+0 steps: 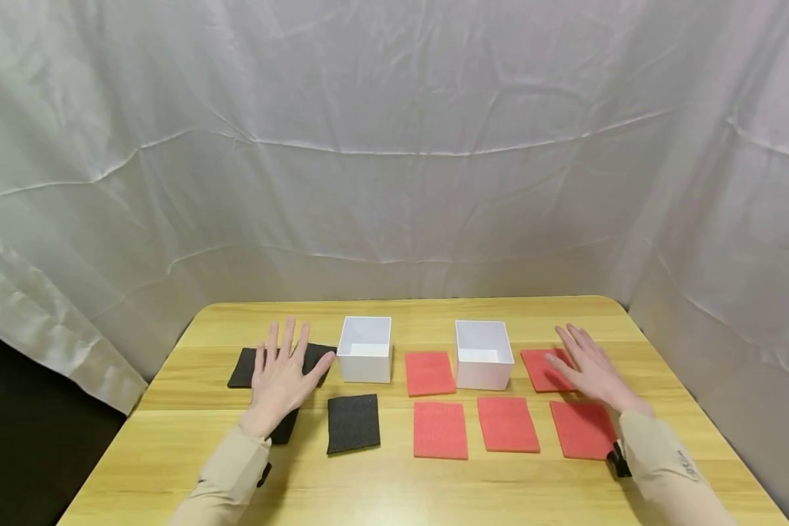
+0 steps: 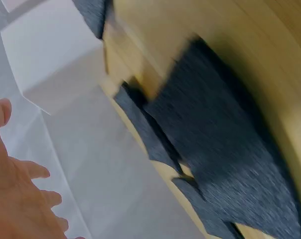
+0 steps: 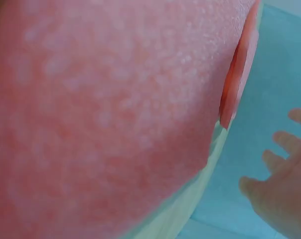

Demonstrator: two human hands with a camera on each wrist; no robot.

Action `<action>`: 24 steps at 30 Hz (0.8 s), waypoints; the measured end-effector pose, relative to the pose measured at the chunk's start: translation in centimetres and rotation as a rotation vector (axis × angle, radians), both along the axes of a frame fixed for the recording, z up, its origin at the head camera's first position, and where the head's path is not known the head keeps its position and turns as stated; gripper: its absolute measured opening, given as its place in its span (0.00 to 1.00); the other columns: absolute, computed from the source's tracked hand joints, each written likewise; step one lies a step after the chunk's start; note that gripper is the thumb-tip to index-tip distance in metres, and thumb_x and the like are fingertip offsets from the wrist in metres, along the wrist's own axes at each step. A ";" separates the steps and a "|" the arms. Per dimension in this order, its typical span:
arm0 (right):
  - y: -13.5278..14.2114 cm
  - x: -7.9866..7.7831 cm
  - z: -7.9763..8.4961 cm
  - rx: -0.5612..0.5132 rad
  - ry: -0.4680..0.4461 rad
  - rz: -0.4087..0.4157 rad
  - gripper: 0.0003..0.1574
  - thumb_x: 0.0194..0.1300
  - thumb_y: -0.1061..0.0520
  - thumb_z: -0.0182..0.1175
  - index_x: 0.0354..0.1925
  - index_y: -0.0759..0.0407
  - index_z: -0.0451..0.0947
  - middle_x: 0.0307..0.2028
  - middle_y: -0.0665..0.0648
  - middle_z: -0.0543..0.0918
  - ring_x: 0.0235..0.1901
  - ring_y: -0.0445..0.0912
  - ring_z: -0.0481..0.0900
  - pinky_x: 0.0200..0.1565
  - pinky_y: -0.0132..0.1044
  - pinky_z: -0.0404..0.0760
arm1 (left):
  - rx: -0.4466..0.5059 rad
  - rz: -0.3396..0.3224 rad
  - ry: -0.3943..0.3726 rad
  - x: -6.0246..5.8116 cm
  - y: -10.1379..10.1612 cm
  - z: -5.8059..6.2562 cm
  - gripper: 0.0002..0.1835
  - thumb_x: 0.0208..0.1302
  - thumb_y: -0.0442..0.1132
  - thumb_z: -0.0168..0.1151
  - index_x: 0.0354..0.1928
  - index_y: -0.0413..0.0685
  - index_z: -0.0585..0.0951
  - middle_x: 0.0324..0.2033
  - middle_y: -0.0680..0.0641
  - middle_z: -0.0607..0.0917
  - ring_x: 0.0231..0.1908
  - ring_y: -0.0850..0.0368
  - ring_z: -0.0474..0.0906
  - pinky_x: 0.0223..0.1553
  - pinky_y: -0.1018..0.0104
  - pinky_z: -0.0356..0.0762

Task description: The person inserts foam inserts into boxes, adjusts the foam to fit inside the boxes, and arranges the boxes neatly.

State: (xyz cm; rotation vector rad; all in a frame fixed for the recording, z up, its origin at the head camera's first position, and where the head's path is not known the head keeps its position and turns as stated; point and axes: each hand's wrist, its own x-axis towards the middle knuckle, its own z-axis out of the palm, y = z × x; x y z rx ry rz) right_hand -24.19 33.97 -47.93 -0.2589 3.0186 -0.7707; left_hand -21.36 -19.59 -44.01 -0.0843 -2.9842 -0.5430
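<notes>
My left hand [image 1: 281,381] is spread with straight fingers above several black square pads, partly hiding them in the head view. One black pad [image 2: 215,134] looms large in the left wrist view, apart from the left hand [image 2: 21,199]. On the right, my other hand [image 1: 593,374] hovers with extended fingers over a red square pad [image 1: 540,371]. A second red pad [image 1: 581,431] lies below that wrist. The right wrist view is mostly filled by a red pad [image 3: 105,109], with the right hand [image 3: 285,179] at its edge. Neither hand holds anything.
Two open white boxes, a left one [image 1: 364,369] and a right one [image 1: 484,372], stand toward the back of the wooden table [image 1: 394,489]. Between and before them lie more red pads [image 1: 440,431] and one black pad [image 1: 353,424]. Pale curtains [image 1: 394,204] surround the table.
</notes>
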 end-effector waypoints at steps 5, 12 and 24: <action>0.8 -0.5 -0.3 -0.115 0.000 0.037 0.52 0.74 0.40 0.54 0.79 0.66 0.45 0.77 0.78 0.43 0.76 0.75 0.38 0.68 0.79 0.41 | 0.034 -0.049 0.044 0.1 2.1 0.3 0.48 0.69 0.70 0.50 0.81 0.52 0.50 0.82 0.44 0.43 0.81 0.40 0.31 0.78 0.35 0.34; 1.7 -1.0 -0.4 -0.238 -0.045 0.061 0.52 0.73 0.44 0.57 0.79 0.65 0.44 0.78 0.77 0.42 0.75 0.77 0.40 0.65 0.81 0.44 | 0.082 -0.125 0.097 -0.1 5.4 0.8 0.48 0.67 0.69 0.53 0.80 0.54 0.51 0.82 0.45 0.46 0.81 0.41 0.34 0.78 0.35 0.36; 2.2 -1.1 -0.3 -0.357 -0.104 0.084 0.50 0.72 0.52 0.61 0.78 0.67 0.47 0.77 0.78 0.44 0.74 0.78 0.42 0.65 0.81 0.47 | 0.284 -0.361 0.114 -1.3 11.6 1.6 0.50 0.69 0.65 0.55 0.81 0.50 0.45 0.81 0.48 0.47 0.82 0.48 0.38 0.80 0.44 0.40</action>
